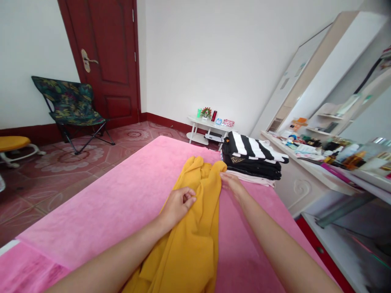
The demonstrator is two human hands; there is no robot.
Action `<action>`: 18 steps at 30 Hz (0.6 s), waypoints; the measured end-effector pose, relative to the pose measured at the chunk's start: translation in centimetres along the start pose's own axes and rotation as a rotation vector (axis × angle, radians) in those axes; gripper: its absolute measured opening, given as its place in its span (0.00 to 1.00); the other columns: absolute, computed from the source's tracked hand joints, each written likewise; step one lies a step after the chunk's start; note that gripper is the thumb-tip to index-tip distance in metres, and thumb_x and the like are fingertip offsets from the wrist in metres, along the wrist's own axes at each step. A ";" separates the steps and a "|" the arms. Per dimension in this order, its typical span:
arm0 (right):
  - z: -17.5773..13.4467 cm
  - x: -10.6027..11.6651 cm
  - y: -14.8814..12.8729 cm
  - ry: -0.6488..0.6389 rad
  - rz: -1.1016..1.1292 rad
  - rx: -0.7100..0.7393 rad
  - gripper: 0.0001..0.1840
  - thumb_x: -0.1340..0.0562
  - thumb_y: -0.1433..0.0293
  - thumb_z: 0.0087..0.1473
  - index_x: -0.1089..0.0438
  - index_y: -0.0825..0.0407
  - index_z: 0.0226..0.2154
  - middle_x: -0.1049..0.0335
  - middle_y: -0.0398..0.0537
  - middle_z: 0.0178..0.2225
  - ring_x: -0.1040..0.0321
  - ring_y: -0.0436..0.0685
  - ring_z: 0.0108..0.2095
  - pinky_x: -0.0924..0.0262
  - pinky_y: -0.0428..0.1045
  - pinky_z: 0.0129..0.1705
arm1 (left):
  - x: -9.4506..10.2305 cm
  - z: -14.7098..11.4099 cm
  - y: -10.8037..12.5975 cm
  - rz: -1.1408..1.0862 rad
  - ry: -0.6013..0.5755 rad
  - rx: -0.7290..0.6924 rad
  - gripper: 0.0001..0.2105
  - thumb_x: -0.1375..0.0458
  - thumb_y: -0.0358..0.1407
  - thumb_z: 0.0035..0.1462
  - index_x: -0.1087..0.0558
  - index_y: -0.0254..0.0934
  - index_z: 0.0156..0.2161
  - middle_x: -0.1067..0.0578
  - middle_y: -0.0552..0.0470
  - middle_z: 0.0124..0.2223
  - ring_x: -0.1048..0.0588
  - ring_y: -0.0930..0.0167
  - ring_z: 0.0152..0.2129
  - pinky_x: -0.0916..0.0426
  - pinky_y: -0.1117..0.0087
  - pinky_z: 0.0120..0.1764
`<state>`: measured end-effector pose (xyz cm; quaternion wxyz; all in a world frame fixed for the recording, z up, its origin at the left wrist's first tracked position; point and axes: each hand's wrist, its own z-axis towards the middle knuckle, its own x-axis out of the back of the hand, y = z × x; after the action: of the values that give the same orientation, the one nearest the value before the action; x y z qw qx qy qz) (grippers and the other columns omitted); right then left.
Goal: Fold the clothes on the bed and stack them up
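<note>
A mustard-yellow garment (195, 244) lies lengthwise on the pink bed cover (122, 195), in loose folds with its far end bunched. Its exact kind is hard to tell as it lies folded. My left hand (177, 206) rests on its left part, fingers curled toward the thumb with cloth at the fingertips. At the far right edge of the same garment is my right hand (232, 185), its fingers stretched forward and touching the cloth's side. Just beyond that hand sits a stack of folded clothes, with a black-and-white striped one (253, 147) above black ones (253, 166).
A low white table (195, 121) with a small potted plant stands past the bed. On the right is a dressing table (308, 171) crowded with bottles. A patterned folding chair (71, 103) and a yellow stool (14, 143) stand at the left, near a red door (105, 61).
</note>
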<state>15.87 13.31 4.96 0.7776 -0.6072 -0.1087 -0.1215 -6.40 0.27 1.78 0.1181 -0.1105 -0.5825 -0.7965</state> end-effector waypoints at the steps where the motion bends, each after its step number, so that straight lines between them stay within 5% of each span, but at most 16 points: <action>1: 1.0 -0.4 -0.1 0.005 -0.004 0.005 0.18 0.38 0.60 0.43 0.24 0.54 0.34 0.23 0.54 0.35 0.26 0.60 0.35 0.33 0.56 0.38 | 0.2 0.0 -0.1 -0.036 0.023 -0.001 0.05 0.46 0.33 0.53 0.29 0.36 0.33 0.30 0.55 0.26 0.32 0.73 0.24 0.38 0.74 0.28; 5: 3.8 -2.8 0.3 0.024 -0.095 0.082 0.23 0.42 0.62 0.49 0.28 0.56 0.45 0.27 0.55 0.47 0.30 0.59 0.45 0.37 0.56 0.47 | 1.1 0.1 -0.5 0.049 0.082 0.015 0.05 0.48 0.31 0.54 0.29 0.37 0.34 0.30 0.55 0.26 0.31 0.72 0.23 0.39 0.73 0.29; 11: 2.5 -6.1 3.9 -0.075 -0.457 0.158 0.24 0.41 0.64 0.51 0.32 0.53 0.51 0.39 0.53 0.58 0.47 0.61 0.60 0.59 0.58 0.62 | 1.6 -0.2 -0.6 0.611 0.037 -0.014 0.10 0.47 0.27 0.50 0.26 0.41 0.34 0.28 0.49 0.35 0.29 0.64 0.34 0.37 0.66 0.35; 18: 0.8 -5.9 4.8 -0.229 -0.723 0.132 0.28 0.50 0.62 0.61 0.46 0.51 0.61 0.56 0.50 0.66 0.64 0.60 0.66 0.67 0.60 0.64 | 1.9 0.1 -1.2 0.558 -0.024 -0.031 0.13 0.48 0.25 0.50 0.27 0.40 0.38 0.28 0.47 0.42 0.32 0.61 0.43 0.38 0.62 0.47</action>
<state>11.75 15.52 -1.10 0.7049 -0.4881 -0.4096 -0.3118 -8.61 0.65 1.31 0.3243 -0.2776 -0.5186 -0.7408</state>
